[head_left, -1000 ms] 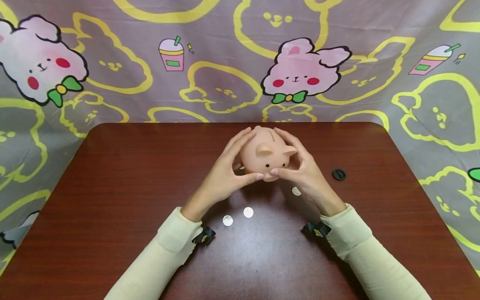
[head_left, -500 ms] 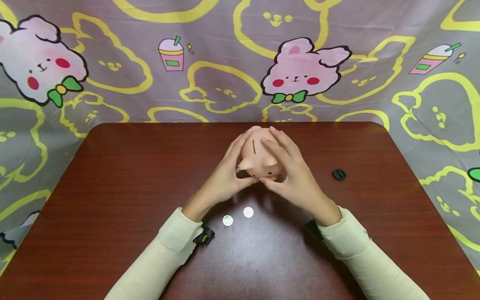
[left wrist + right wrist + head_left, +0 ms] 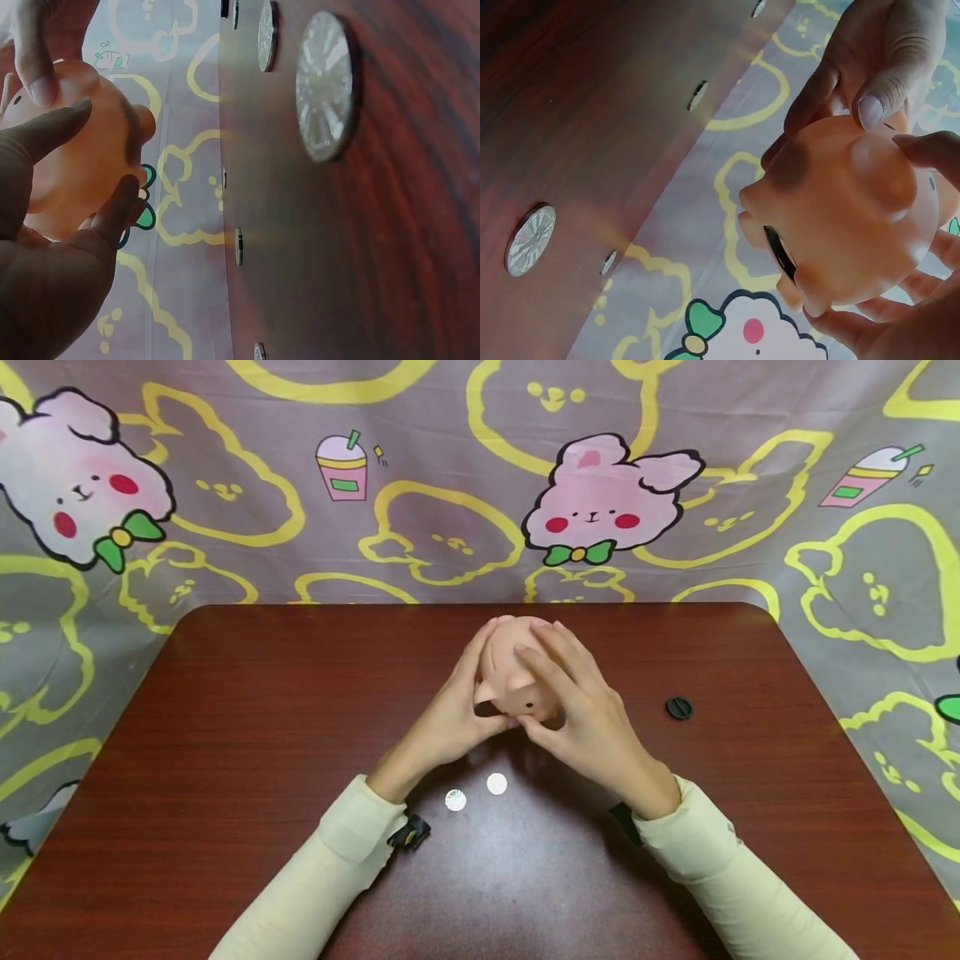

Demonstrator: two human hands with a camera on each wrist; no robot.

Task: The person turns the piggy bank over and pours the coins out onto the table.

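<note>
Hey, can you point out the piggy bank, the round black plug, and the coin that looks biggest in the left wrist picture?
Piggy bank point(image 3: 504, 664): head view, on its upper back.
Round black plug point(image 3: 679, 708): head view, middle of its face.
Coin point(image 3: 325, 86): left wrist view, middle of its upper face.

Left hand point(image 3: 454, 717) opposite right hand point(image 3: 592, 718), fingers point(image 3: 553, 675) curved, thumb tips point(image 3: 503, 723) close together, forearms point(image 3: 307, 883) diagonal.

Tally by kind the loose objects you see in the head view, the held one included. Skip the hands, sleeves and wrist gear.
Piggy bank: 1
Silvery coins: 2
Black round cap: 1
Total: 4
</note>
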